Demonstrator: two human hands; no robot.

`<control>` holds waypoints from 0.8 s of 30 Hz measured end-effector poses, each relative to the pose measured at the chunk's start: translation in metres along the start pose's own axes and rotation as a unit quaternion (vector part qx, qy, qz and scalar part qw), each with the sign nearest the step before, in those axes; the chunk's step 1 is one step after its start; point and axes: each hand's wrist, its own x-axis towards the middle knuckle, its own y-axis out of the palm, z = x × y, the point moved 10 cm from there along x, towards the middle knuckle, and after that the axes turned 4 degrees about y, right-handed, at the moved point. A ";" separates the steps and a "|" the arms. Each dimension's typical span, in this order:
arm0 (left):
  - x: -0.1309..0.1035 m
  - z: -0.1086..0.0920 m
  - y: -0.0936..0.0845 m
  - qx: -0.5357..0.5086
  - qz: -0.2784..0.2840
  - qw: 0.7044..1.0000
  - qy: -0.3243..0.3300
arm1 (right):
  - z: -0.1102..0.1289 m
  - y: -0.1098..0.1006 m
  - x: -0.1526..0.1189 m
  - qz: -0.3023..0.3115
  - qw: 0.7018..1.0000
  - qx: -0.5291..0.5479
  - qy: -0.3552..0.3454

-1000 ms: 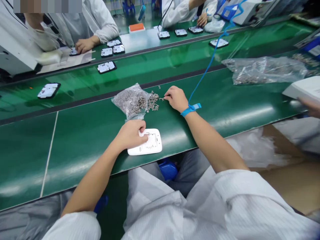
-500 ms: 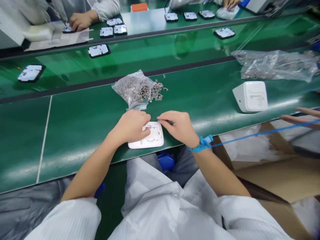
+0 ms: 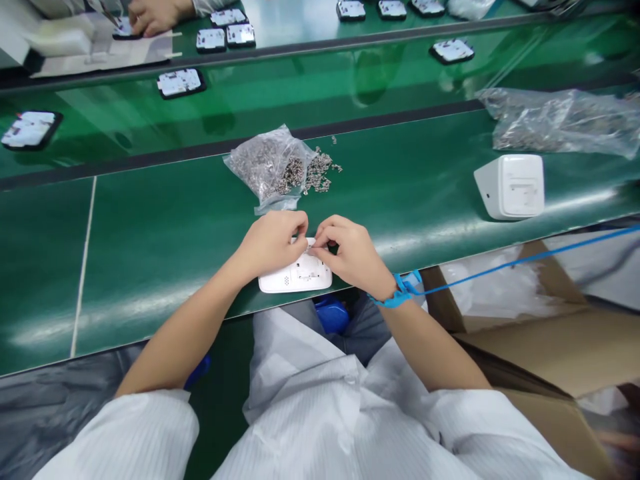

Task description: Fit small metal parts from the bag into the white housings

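A white plastic housing (image 3: 295, 277) with a recessed middle lies flat at the front edge of the green bench. Over its upper left part, my left hand (image 3: 274, 241) is closed, thumb and forefinger pinched. My right hand (image 3: 353, 250) is pinched at the housing's upper right edge, fingertips close to those of the left. Whatever the fingertips hold is too small to make out. Just beyond the hands, a clear plastic bag (image 3: 267, 167) spills small metal parts (image 3: 321, 172) onto the bench. A blue wrist strap (image 3: 400, 291) circles my right wrist.
To the right stand a white wedge-shaped device (image 3: 520, 187) and another clear bag (image 3: 565, 123) of small parts. Black-edged units, such as one unit (image 3: 180, 83), lie on the green conveyor beyond. Across it is a co-worker's hand (image 3: 155, 15). An open cardboard box (image 3: 560, 347) sits below right.
My right hand has moved left, bringing its fingertips to my left hand's over the housing. Units at the conveyor's left have shifted left. A person's hand at the right edge has left the bench side.
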 end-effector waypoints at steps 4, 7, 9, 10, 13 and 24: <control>-0.001 0.001 0.003 0.024 0.009 1.000 -0.005 | 0.003 0.002 0.005 0.054 0.998 -0.019 -0.002; -0.001 0.001 0.003 0.026 0.011 1.000 -0.006 | 0.004 0.004 0.007 0.075 0.997 -0.032 0.004; -0.001 0.001 0.003 0.027 0.010 1.000 -0.005 | 0.004 0.006 0.008 0.083 0.996 -0.038 0.009; -0.001 0.001 0.003 0.027 0.009 1.000 -0.003 | 0.003 0.007 0.009 0.082 0.996 -0.043 0.014; -0.002 0.000 0.006 0.027 0.018 0.999 0.011 | -0.002 0.007 0.014 0.072 0.995 -0.058 0.025; -0.002 -0.004 0.008 0.080 0.032 0.996 0.031 | -0.005 -0.009 -0.025 -0.056 0.997 0.035 -0.041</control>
